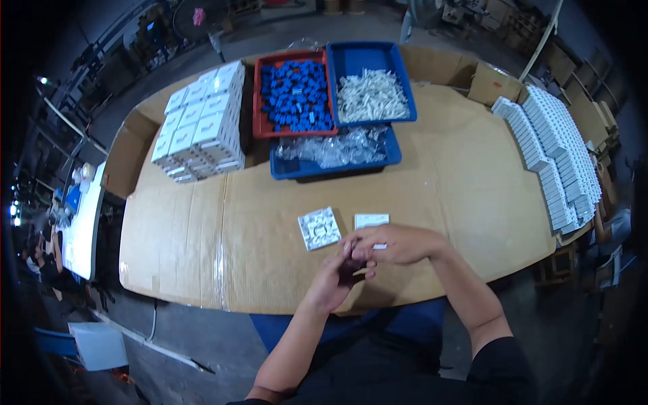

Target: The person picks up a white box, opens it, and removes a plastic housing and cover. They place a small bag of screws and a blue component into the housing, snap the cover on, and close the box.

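My left hand [331, 282] and my right hand [399, 243] meet in front of me over the near part of the cardboard-covered table. Their fingers are bent and come together at the tips. Whatever they may hold between them is hidden in shadow and behind the fingers. Just beyond my left hand lies a square white-and-grey piece [319, 228] with a patterned face. A small flat white piece with faint print [371, 219] lies partly covered by my right hand.
Stacked white boxes [196, 128] stand at the back left. A red tray [258, 101] holds blue parts, a blue tray [354, 57] white parts, and another blue tray [287, 169] clear plastic bags. White pieces in rows [557, 155] line the right edge. A person [50, 260] sits far left.
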`<state>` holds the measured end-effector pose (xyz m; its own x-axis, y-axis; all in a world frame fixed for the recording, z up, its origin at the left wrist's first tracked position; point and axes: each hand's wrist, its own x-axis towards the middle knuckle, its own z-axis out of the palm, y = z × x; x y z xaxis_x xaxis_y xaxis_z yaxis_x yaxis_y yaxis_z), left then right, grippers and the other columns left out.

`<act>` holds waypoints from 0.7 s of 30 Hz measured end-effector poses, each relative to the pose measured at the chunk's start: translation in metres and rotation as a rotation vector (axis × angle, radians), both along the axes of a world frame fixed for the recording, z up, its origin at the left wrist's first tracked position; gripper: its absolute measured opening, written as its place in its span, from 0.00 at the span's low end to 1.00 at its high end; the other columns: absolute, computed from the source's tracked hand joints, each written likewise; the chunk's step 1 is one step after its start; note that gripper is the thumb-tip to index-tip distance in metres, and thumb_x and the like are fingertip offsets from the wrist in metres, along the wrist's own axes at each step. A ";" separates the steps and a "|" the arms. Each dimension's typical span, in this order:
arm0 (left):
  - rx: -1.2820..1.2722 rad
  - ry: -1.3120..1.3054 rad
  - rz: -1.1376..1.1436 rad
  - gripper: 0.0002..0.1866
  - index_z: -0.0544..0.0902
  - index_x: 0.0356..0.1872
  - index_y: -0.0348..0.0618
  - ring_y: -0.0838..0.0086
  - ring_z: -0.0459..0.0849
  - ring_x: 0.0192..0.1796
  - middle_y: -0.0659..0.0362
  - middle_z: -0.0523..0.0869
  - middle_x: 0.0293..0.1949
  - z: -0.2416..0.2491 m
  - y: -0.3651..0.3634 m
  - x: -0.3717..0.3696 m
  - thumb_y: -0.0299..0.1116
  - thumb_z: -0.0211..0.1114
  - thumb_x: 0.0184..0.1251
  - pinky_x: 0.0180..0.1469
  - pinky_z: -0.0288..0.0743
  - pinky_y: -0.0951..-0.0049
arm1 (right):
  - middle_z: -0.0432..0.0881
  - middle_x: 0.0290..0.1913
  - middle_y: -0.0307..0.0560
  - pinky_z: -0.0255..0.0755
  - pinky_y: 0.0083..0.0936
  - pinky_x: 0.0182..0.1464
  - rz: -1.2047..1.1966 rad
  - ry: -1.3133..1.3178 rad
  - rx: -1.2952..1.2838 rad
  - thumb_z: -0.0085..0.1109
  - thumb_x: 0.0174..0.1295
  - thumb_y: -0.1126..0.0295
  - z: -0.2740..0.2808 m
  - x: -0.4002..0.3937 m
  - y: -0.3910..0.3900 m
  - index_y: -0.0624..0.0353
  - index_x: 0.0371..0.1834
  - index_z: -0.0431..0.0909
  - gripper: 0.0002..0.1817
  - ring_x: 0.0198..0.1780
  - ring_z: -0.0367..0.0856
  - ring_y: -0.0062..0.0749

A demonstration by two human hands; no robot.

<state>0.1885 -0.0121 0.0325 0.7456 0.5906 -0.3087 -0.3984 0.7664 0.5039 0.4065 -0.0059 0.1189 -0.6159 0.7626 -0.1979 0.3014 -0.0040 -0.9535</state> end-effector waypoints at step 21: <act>-0.167 -0.144 -0.100 0.23 0.79 0.60 0.39 0.62 0.89 0.47 0.52 0.88 0.50 -0.040 -0.001 -0.005 0.50 0.50 0.88 0.54 0.84 0.61 | 0.82 0.69 0.58 0.72 0.37 0.71 -0.025 -0.050 -0.023 0.57 0.80 0.65 0.008 0.014 0.009 0.63 0.58 0.86 0.15 0.74 0.76 0.45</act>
<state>0.1840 -0.0127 -0.0071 0.8414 0.4609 -0.2821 -0.3746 0.8737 0.3103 0.4206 0.0026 0.1267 -0.5854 0.7725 -0.2462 0.3487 -0.0343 -0.9366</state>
